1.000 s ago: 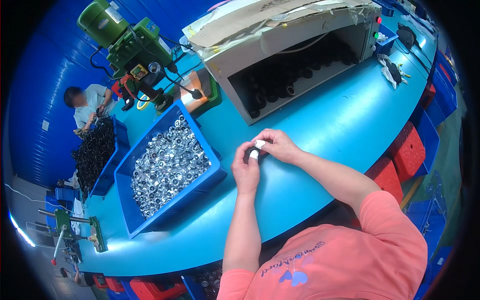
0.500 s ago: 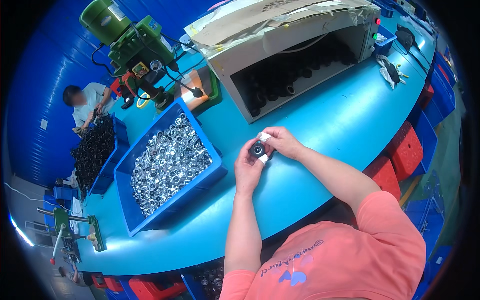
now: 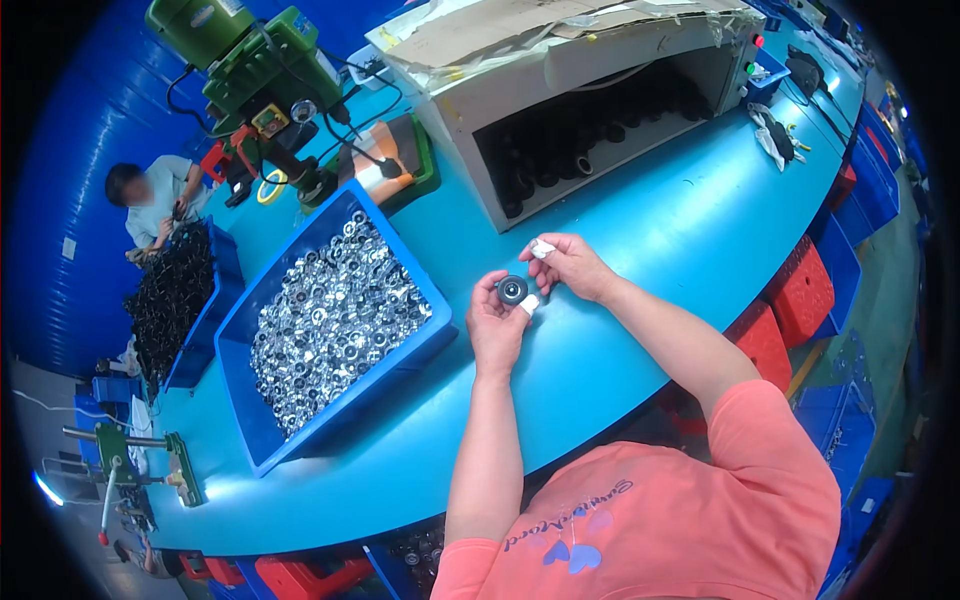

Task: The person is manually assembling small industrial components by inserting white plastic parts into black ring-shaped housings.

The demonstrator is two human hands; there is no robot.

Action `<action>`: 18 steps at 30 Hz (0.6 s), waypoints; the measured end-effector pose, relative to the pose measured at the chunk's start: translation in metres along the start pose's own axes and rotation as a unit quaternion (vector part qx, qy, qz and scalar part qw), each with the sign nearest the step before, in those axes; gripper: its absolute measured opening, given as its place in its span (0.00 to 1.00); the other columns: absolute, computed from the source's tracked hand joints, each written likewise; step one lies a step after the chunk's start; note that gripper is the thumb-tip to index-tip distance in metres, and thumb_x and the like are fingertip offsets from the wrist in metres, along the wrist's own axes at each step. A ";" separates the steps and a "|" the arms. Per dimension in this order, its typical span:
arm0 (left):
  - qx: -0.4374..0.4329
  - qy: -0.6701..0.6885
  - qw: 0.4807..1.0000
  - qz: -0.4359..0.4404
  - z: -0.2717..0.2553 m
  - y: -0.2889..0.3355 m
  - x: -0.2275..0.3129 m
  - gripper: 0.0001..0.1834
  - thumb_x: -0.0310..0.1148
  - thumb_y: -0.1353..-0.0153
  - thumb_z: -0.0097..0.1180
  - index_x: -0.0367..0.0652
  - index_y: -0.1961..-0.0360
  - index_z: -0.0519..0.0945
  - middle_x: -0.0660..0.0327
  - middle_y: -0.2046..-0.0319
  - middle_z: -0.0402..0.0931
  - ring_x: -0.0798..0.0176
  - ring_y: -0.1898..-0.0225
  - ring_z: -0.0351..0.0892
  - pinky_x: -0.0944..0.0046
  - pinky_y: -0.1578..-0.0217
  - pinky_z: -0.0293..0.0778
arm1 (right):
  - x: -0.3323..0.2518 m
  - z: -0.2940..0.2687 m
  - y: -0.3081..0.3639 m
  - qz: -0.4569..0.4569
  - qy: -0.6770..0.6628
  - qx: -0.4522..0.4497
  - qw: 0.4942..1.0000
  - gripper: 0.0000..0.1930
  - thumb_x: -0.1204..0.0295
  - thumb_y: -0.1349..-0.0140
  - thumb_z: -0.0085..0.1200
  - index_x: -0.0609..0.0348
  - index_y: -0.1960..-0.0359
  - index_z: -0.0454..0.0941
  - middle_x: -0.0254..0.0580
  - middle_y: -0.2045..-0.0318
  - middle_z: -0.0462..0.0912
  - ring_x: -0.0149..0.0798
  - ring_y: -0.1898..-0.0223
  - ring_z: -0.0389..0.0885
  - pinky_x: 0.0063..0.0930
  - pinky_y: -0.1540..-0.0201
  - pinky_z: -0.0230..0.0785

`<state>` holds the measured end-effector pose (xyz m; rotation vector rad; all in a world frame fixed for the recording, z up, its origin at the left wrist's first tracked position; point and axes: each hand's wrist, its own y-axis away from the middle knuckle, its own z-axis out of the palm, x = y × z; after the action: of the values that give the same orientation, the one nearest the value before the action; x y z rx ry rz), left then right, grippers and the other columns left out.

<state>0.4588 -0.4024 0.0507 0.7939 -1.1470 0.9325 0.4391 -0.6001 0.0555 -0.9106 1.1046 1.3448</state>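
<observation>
In my left hand [image 3: 495, 330] a round black part with a metal ring in its middle [image 3: 512, 290] is gripped between thumb and fingers, its ringed face turned up. My right hand [image 3: 578, 268] is just to the right, apart from the part. Its thumb and forefinger are pinched together and the other fingers curl; anything between them is too small to make out. White wrapping covers both thumb tips. To the left of my hands stands a blue bin [image 3: 345, 415] heaped with small shiny metal ring parts [image 3: 330, 320].
Beyond my hands, a pale box-shaped machine [image 3: 455, 130] holds many black round parts [image 3: 600, 130]. A green press [image 3: 270, 90] stands at the back left. Another person [image 3: 160, 200] works beside a bin of black parts [image 3: 175, 300]. A glove [image 3: 770, 138] lies at the right on the blue table [image 3: 640, 220].
My right hand has drawn away from the black part to the right. The part stays in my left hand, its face now more visible. The view has shifted slightly.
</observation>
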 end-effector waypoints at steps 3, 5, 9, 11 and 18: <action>0.017 0.039 0.999 0.001 0.004 0.016 0.008 0.28 0.26 0.36 0.70 0.41 0.37 0.72 0.63 0.56 0.81 0.70 0.61 0.82 0.68 0.67 0.80 | 0.003 -0.001 -0.001 -0.004 -0.008 -0.003 1.000 0.15 0.63 0.17 0.50 0.61 0.50 0.84 0.35 0.66 0.83 0.28 0.69 0.82 0.25 0.64 0.81; -0.037 0.163 0.986 -0.023 -0.004 0.039 0.012 0.26 0.38 0.31 0.68 0.40 0.37 0.73 0.63 0.58 0.77 0.68 0.61 0.79 0.64 0.65 0.79 | -0.001 0.003 -0.001 -0.001 0.003 -0.003 1.000 0.15 0.63 0.17 0.50 0.61 0.50 0.84 0.35 0.66 0.83 0.28 0.69 0.82 0.25 0.64 0.81; -0.032 0.413 0.903 -0.116 -0.024 0.113 0.043 0.32 0.57 0.22 0.54 0.38 0.36 0.73 0.62 0.59 0.72 0.64 0.61 0.73 0.60 0.58 0.74 | 0.004 -0.001 -0.003 -0.009 0.005 -0.028 1.000 0.14 0.63 0.18 0.51 0.60 0.50 0.84 0.32 0.67 0.82 0.25 0.69 0.80 0.23 0.65 0.80; 0.006 0.450 0.884 -0.125 -0.030 0.148 0.056 0.33 0.59 0.19 0.47 0.37 0.35 0.73 0.61 0.59 0.71 0.64 0.61 0.70 0.60 0.57 0.73 | 0.005 -0.002 -0.002 -0.016 0.012 -0.038 0.999 0.13 0.64 0.19 0.52 0.60 0.50 0.85 0.31 0.67 0.82 0.25 0.69 0.80 0.23 0.66 0.79; 0.134 0.454 0.877 -0.082 -0.020 0.237 0.050 0.32 0.54 0.15 0.37 0.37 0.29 0.71 0.55 0.56 0.76 0.63 0.62 0.73 0.60 0.55 0.77 | 0.003 0.007 0.007 -0.042 0.094 -0.043 0.994 0.12 0.68 0.20 0.51 0.59 0.51 0.86 0.30 0.69 0.81 0.23 0.70 0.78 0.21 0.67 0.77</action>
<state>0.2577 -0.2774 0.1062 0.5403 -0.1246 1.1467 0.4321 -0.5924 0.0550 -1.1536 1.1441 1.2651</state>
